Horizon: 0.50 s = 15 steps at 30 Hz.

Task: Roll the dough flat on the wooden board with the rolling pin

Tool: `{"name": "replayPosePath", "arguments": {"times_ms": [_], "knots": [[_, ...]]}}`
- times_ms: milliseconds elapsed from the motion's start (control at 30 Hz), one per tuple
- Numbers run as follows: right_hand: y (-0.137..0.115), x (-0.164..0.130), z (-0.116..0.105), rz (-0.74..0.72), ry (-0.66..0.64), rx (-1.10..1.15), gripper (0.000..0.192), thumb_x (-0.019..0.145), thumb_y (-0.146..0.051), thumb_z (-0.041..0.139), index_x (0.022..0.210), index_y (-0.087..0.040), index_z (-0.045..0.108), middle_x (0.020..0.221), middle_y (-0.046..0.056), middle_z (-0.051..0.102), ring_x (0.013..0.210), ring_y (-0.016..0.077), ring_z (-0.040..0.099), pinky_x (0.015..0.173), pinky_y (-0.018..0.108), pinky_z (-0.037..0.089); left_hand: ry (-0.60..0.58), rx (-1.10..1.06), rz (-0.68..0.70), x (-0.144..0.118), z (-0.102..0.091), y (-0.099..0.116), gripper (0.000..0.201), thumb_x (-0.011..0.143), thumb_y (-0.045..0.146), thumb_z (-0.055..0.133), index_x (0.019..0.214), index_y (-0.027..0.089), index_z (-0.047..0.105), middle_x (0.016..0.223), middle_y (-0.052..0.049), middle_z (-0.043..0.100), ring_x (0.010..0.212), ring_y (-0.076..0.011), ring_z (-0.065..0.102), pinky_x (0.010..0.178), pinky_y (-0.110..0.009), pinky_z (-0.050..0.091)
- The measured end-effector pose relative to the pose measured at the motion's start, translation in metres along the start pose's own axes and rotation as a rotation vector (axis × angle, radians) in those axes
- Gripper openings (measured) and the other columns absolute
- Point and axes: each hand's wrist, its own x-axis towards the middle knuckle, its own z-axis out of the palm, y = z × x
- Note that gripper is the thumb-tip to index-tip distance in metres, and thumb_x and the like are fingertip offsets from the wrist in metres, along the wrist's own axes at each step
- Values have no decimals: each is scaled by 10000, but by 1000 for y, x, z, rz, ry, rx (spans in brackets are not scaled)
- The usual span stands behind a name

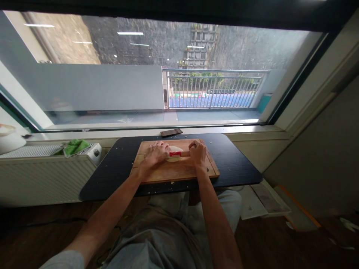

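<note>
A wooden rolling pin (185, 153) with a red printed label lies crosswise over a flat piece of pale dough (174, 159). Beneath them is a wooden cutting board (168, 173). My right hand (198, 152) is closed around the pin's right end, knuckles up. Over its left end rests my left hand (157, 152), fingers curled down and covering that end and part of the dough. The dough shows in front of the label and a little behind it.
The board stands on a small black table (112, 175) dotted with crumbs. A dark flat strip (171, 132) lies at its far edge by the window sill. To the left are a white radiator (47, 175), a green cloth (75, 147) and a white container (11, 138).
</note>
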Motion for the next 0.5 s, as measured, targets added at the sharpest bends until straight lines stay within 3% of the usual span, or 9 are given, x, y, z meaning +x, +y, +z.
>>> {"name": "replayPosePath", "arguments": {"times_ms": [167, 333, 500], "knots": [[6, 2, 5, -31, -14, -61, 275, 905, -127, 524, 895, -242, 773, 949, 50, 797, 940, 222, 681, 852, 293, 458, 14, 16, -78, -10, 1, 8, 423, 1133, 414, 375, 1172, 241, 759, 1322, -122, 728, 1208, -295, 662, 1092, -463, 497], [12, 6, 8, -78, -89, -160, 274, 915, -156, 554, 875, -249, 809, 1079, 54, 818, 1050, 222, 664, 992, 303, 449, 10, 6, -79, -9, 1, 8, 439, 1129, 404, 360, 1214, 227, 754, 1326, -137, 726, 1221, -303, 661, 1105, -469, 492], [8, 6, 7, 17, -114, -228, 316, 915, -160, 550, 914, -260, 849, 1124, 58, 814, 1149, 256, 631, 1058, 360, 419, -27, 13, -80, 0, -6, 8, 426, 1121, 398, 369, 1222, 223, 745, 1339, -143, 720, 1233, -301, 659, 1088, -444, 495]]}}
